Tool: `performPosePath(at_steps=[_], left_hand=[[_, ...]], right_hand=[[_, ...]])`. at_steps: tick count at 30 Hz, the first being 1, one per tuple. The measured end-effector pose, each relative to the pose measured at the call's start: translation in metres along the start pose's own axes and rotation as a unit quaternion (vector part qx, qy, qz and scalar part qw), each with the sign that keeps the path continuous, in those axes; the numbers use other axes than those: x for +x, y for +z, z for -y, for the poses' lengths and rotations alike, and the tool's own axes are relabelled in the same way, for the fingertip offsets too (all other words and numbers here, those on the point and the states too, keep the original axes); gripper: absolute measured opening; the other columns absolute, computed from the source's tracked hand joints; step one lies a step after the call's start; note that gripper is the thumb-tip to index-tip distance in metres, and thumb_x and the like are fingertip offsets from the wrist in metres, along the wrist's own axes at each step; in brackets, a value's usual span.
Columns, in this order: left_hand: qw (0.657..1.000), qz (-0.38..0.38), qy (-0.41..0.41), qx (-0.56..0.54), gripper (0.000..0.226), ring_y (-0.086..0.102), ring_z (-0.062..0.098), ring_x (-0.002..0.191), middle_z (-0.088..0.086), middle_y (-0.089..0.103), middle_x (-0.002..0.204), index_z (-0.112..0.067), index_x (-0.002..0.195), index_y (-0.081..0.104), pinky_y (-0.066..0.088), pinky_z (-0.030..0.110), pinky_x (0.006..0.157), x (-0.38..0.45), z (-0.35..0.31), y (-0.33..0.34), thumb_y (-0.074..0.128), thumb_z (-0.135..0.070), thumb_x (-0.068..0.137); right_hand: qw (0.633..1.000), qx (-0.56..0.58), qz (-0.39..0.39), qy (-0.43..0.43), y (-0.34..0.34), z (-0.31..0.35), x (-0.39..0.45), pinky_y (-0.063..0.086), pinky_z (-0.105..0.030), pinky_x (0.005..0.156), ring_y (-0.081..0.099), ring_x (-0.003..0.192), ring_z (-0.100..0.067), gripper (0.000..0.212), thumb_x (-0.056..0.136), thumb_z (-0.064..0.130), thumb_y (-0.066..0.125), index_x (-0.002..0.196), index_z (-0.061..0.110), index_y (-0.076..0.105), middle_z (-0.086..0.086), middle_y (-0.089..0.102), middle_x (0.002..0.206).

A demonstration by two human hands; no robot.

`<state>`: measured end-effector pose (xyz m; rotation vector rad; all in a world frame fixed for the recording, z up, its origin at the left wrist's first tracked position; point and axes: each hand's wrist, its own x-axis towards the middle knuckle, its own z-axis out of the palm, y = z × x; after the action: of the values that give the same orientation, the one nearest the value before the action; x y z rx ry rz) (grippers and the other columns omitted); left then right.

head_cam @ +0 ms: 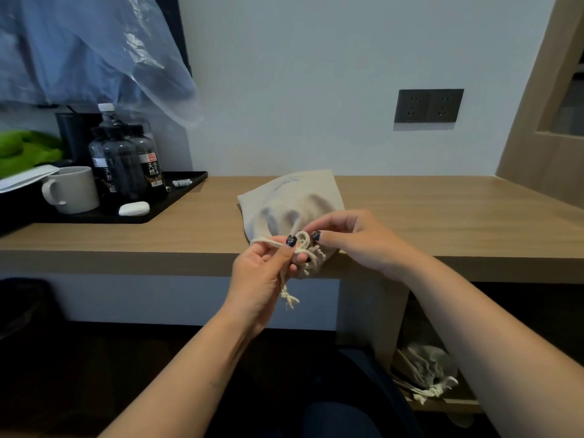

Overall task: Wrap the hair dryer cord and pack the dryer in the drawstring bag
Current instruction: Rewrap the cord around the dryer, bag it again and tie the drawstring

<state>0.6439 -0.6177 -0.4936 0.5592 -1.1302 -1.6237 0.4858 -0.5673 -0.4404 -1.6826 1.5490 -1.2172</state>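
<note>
Pinching the drawstring (268,241), left hand (262,279) fingers curled at 9 o'clock of the bag mouth; right hand (354,238) pinched the loop at 3. Drawstring bag (290,197) lay bulging on desk (442,210) edge; dryer unseen. Risk: an uneven pull slips the knot or drags the bag off.

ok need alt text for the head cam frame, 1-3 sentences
Two bare hands work the cream drawstring of a bulging beige cloth bag lying at the front edge of a wooden desk: the left hand grips the cord, the right hand pinches a loop. A black tray with a mug and bottles sits left.
</note>
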Motion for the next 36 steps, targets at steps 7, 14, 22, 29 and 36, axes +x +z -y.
performPosePath(at_steps=[7,14,22,29,36], left_hand=[[0.993,0.014,0.055,0.108,0.019,0.064,0.009,0.068,-0.003,0.073,0.076,-0.004,0.083,0.069,0.054,0.017,0.063,0.004,-0.010,0.002,0.071,-0.020,0.073],[0.979,0.019,0.105,0.173,0.003,0.066,0.009,0.063,0.001,0.072,0.068,-0.007,0.086,0.069,0.055,0.019,0.059,0.001,-0.016,0.007,0.069,-0.005,0.084],[0.892,0.048,0.269,0.361,0.013,0.069,0.015,0.080,-0.010,0.067,0.086,-0.029,0.082,0.064,0.058,0.033,0.072,0.012,-0.006,-0.007,0.070,-0.018,0.084],[0.955,0.020,0.189,0.226,0.020,0.067,0.007,0.069,-0.012,0.071,0.073,-0.013,0.077,0.064,0.057,0.023,0.066,0.005,-0.007,0.003,0.071,0.005,0.081],[0.982,0.017,0.128,0.140,0.015,0.067,0.004,0.066,-0.006,0.072,0.068,-0.006,0.082,0.067,0.053,0.016,0.062,-0.002,-0.016,0.011,0.072,0.008,0.078]], right_hand=[[0.997,0.043,-0.060,-0.012,0.000,-0.003,-0.003,0.046,-0.011,0.068,0.061,0.072,-0.001,0.011,0.091,0.016,0.065,0.090,0.009,0.075,0.004,0.072,0.079],[0.996,0.059,-0.068,-0.009,0.003,0.005,-0.007,0.050,-0.017,0.070,0.065,0.072,-0.006,0.005,0.083,0.010,0.074,0.087,0.008,0.075,-0.006,0.075,0.082],[0.964,0.214,-0.140,0.075,0.009,0.010,-0.015,0.049,-0.020,0.059,0.059,0.063,-0.012,0.009,0.082,-0.006,0.068,0.082,0.003,0.071,-0.008,0.067,0.072],[0.894,0.384,-0.162,0.165,0.014,0.016,-0.025,0.046,-0.013,0.046,0.054,0.056,-0.010,0.012,0.079,-0.009,0.066,0.072,0.002,0.064,-0.006,0.063,0.062],[0.932,0.296,-0.152,0.145,0.009,0.023,-0.039,0.050,-0.020,0.046,0.060,0.056,-0.013,0.012,0.079,-0.004,0.069,0.080,0.006,0.062,-0.010,0.067,0.066]])
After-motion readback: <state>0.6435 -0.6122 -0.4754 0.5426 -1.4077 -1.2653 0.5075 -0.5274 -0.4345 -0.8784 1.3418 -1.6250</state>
